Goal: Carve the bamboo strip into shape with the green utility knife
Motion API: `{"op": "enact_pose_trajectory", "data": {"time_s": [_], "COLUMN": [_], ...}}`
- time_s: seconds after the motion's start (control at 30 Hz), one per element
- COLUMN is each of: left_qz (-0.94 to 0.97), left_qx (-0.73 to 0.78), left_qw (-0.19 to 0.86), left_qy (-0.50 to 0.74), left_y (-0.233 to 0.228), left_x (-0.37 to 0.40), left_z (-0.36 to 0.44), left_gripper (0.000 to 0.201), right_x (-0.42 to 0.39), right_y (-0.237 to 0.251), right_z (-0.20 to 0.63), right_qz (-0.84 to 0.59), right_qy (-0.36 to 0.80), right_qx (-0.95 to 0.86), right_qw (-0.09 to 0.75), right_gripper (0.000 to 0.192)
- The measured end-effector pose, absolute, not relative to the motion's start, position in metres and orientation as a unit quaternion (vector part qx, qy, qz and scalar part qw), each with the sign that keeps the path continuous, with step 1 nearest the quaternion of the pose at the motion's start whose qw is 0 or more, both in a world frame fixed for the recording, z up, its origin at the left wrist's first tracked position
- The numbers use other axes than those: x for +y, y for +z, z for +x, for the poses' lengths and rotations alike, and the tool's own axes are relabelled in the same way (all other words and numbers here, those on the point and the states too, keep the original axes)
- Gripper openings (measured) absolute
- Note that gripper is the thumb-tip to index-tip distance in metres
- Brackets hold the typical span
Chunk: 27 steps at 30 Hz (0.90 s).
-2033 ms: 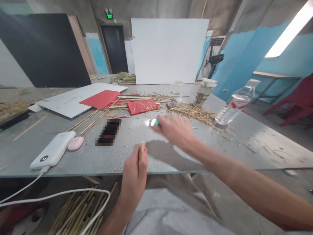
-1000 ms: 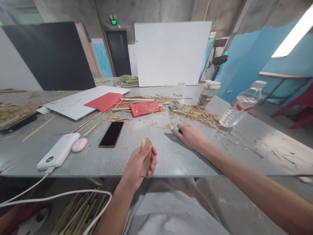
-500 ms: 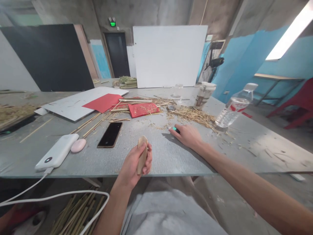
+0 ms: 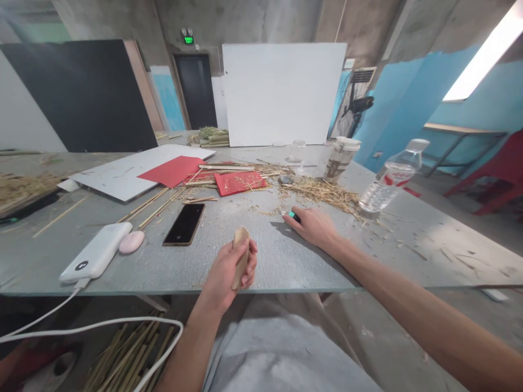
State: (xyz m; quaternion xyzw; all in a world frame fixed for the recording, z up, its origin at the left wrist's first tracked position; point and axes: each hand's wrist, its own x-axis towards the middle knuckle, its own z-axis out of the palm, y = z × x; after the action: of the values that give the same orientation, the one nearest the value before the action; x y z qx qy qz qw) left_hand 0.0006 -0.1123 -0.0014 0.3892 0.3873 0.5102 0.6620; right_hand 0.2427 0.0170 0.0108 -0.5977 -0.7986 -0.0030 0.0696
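Near the table's front edge, my left hand is closed around a flat pale wooden piece with a rounded top end. It stands roughly upright between thumb and fingers, which hide part of it. My right hand rests on the table farther forward and to the right. Its fingers are closed on a small black-and-green tool, mostly covered by the hand, so its exact kind is hidden. Just beyond this hand lies a heap of straw-coloured shavings.
On the left are a phone, a white power bank with a cable, and a pink rounded case. Red paper and thin strips lie ahead. A water bottle and a lidded cup stand right.
My left hand has shifted slightly to the right, and the wooden piece has turned a little with it. My right hand stays in place.
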Motion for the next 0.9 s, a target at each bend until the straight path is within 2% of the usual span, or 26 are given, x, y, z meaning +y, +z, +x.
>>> {"op": "enact_pose_trajectory", "data": {"time_s": [0.1, 0.2, 0.5, 0.77, 0.9], "left_qz": [0.422, 0.459, 0.572, 0.613, 0.621], "left_qx": [0.421, 0.455, 0.52, 0.54, 0.551], "left_qw": [0.61, 0.54, 0.358, 0.299, 0.286], "left_qy": [0.523, 0.539, 0.524, 0.493, 0.478], "left_y": [-0.002, -0.005, -0.021, -0.019, -0.023], "left_x": [-0.112, -0.107, -0.1, -0.099, -0.098], "left_z": [0.006, 0.009, 0.009, 0.013, 0.013], "left_gripper": [0.049, 0.051, 0.038, 0.019, 0.016], "right_x": [0.008, -0.012, -0.057, -0.057, -0.056], "right_y": [0.019, 0.03, 0.042, 0.048, 0.049], "right_z": [0.239, 0.229, 0.195, 0.19, 0.19], "right_qz": [-0.583, -0.548, -0.47, -0.463, -0.457], "right_qy": [-0.016, -0.027, -0.01, -0.021, -0.035], "right_qx": [-0.806, -0.827, -0.874, -0.88, -0.884], "right_qw": [0.097, 0.124, 0.124, 0.104, 0.098], "right_gripper": [0.037, 0.052, 0.069, 0.081, 0.084]}}
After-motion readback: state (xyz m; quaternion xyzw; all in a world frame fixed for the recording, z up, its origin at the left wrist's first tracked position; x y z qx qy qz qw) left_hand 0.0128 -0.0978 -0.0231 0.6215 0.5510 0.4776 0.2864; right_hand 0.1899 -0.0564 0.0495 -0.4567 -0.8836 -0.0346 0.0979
